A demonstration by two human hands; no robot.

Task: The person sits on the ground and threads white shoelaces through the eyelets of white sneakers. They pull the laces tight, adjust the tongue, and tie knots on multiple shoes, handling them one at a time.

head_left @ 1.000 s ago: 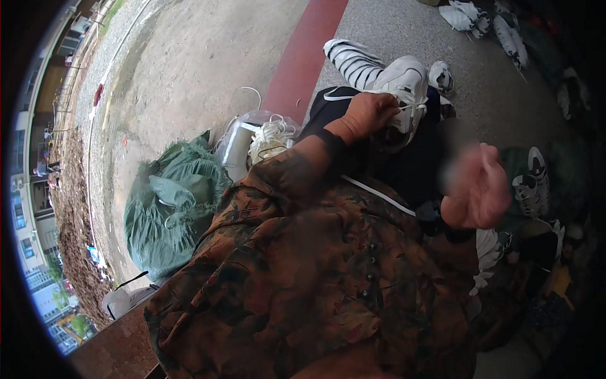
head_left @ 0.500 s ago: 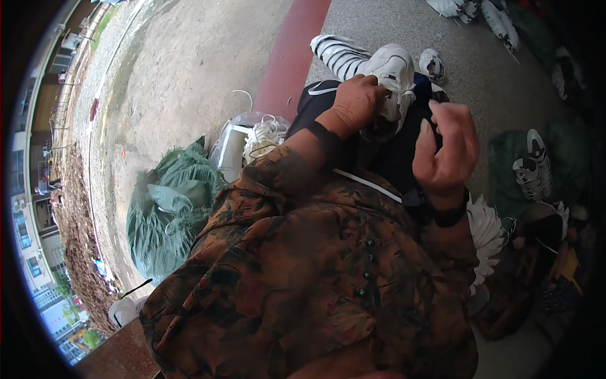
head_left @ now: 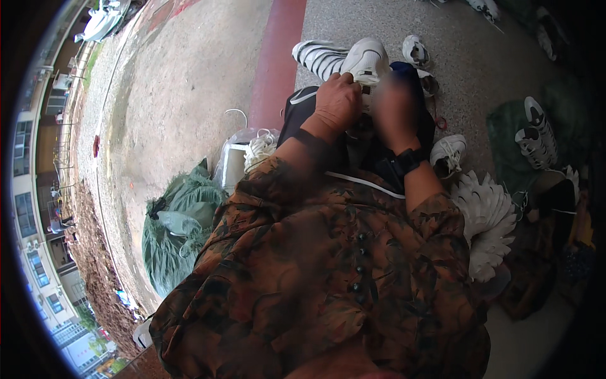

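Note:
A white sneaker (head_left: 366,58) rests over my knees, its toe pointing away from me. My left hand (head_left: 339,102) is closed at its left side, fingers curled against the lacing area; whether a lace is pinched there is hidden. Close to the shoe's right side, my right hand (head_left: 395,112) is smeared by motion, so its fingers cannot be read. Just beyond my left hand lies a row of stacked white shoe pieces (head_left: 319,58) with dark edges. My dark trousers (head_left: 421,120) show beneath the work.
White cord (head_left: 257,150) sits in a clear plastic bag left of my legs, beside a green woven sack (head_left: 183,230). To the right are a white shoe (head_left: 448,155), a fanned stack of white pieces (head_left: 485,218) and shoes (head_left: 536,136) on green sheeting. Another shoe (head_left: 416,50) lies ahead.
My right hand has moved from raised and apart on the right, leftward to the sneaker. My left hand stays at the shoe. The whole view has shifted slightly.

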